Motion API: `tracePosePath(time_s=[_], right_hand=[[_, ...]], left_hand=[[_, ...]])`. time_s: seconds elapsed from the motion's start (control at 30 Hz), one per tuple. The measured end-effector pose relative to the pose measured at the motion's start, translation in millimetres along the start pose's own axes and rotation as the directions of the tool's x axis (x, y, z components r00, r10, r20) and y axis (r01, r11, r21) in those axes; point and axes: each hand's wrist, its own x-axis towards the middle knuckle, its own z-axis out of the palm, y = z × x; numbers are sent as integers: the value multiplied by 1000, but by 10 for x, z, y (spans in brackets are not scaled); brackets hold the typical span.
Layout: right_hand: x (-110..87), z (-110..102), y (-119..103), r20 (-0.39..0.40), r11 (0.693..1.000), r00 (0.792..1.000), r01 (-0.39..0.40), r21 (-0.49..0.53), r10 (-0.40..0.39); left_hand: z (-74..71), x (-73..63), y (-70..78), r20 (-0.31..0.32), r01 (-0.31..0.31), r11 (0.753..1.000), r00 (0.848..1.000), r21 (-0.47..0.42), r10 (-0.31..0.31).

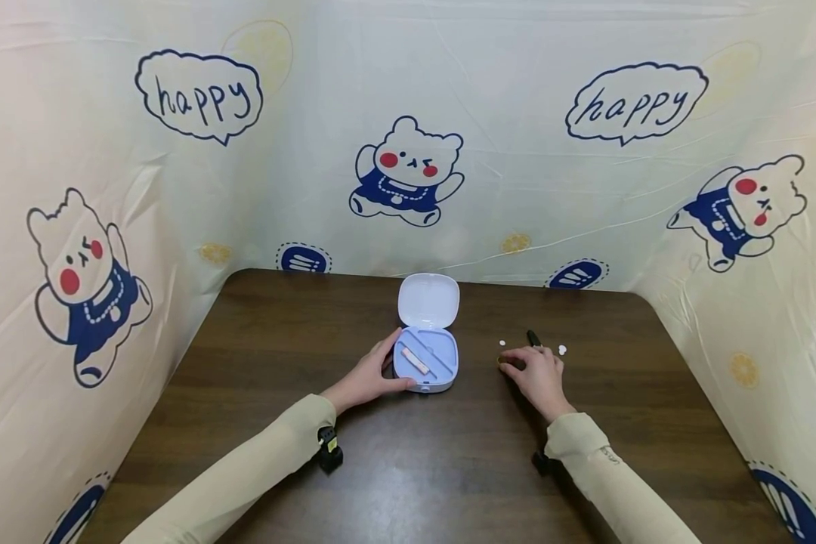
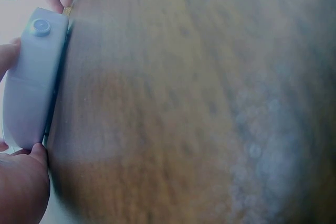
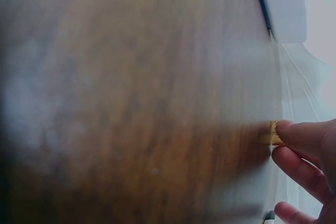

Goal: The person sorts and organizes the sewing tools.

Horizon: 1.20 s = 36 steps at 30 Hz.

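A light-blue, square-rounded case (image 1: 446, 369) lies on the table with its lid (image 1: 428, 301) raised at the back. Inside, a small pink-and-white stick (image 1: 415, 361) lies at a slant beside a diagonal divider. My left hand (image 1: 369, 381) grips the case's left side, thumb at the front and fingers toward the back. The round front button (image 2: 40, 27) shows in the left wrist view. To the right of the case, my right hand (image 1: 536, 375) pinches a small gold patterned piece (image 3: 274, 132) low at the tabletop, between thumb and forefinger.
Beyond the right hand lies a short dark stick-shaped thing (image 1: 533, 338), partly hidden. A tiny white piece (image 1: 502, 343) is left of it, and a white heart-like piece (image 1: 562, 350) right of it. Printed cloth (image 1: 503, 189) walls the wooden table (image 1: 299, 332) at the back and sides.
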Motion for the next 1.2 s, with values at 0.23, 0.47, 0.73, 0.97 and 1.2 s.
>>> tracePosePath(time_s=[0.23, 0.47, 0.73, 0.97, 1.2], right_hand=[[-13, 9, 6, -4, 1000, 1000, -3, 2, 3], [-42, -22, -28, -23, 999, 1000, 20, 27, -20], [-68, -90, -179, -52, 994, 995, 91, 53, -89], [-59, -94, -315, -64, 990, 990, 130, 54, -127], [-26, -74, -441, -56, 990, 989, 139, 39, -136]], left_hand=[[-1, 7, -6, 0, -3, 1000, 1000, -5, 3], [2, 22, -11, -1, -1, 1000, 1000, -2, 1], [3, 8, -14, 4, 4, 1000, 1000, -6, -4], [7, 4, -22, 5, 3, 1000, 1000, -8, -3], [5, 2, -19, 1, -3, 1000, 1000, -9, 3]])
